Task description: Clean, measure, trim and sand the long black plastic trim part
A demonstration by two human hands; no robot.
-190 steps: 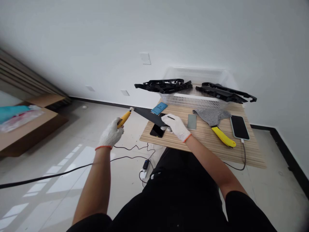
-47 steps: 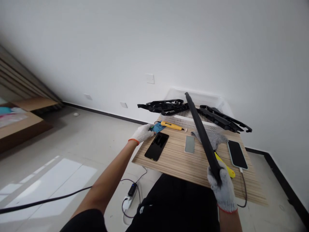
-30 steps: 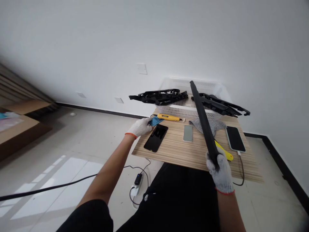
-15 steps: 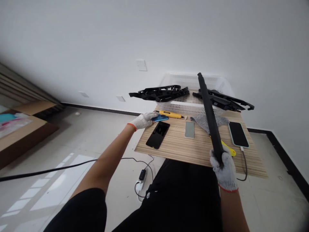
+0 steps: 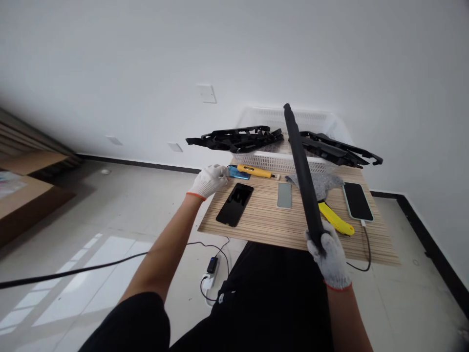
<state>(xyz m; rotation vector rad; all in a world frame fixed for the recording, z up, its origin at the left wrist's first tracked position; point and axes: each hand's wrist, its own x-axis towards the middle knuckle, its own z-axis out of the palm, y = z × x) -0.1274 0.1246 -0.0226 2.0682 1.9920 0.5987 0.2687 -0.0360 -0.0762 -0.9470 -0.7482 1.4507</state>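
Some marking [image 5: 248, 168] (unreadably small) sits on the yellow tool [image 5: 256, 171] near the left hand [image 5: 208, 181], whose fingers I cannot judge; the right hand [image 5: 329, 253] clamps fingers on a black bar [image 5: 303, 172].

I count my two gloved hands [image 5: 209, 181] [image 5: 329, 255], one held black bar [image 5: 302, 166], two black-screened phones [image 5: 234, 204] [image 5: 358, 202], three wall plates [image 5: 206, 93] [image 5: 175, 146] [image 5: 113, 140], one basket [image 5: 273, 162], one table [image 5: 252, 225].

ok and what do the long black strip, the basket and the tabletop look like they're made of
Black strip: probably plastic, matte, going by its dull, even surface.
Basket: likely plastic, whitish and slightly translucent, with a perforated wall.
Tabletop: wood or wood-look board, with fine brown streaks; solid wood, veneer or laminate can't be told apart.
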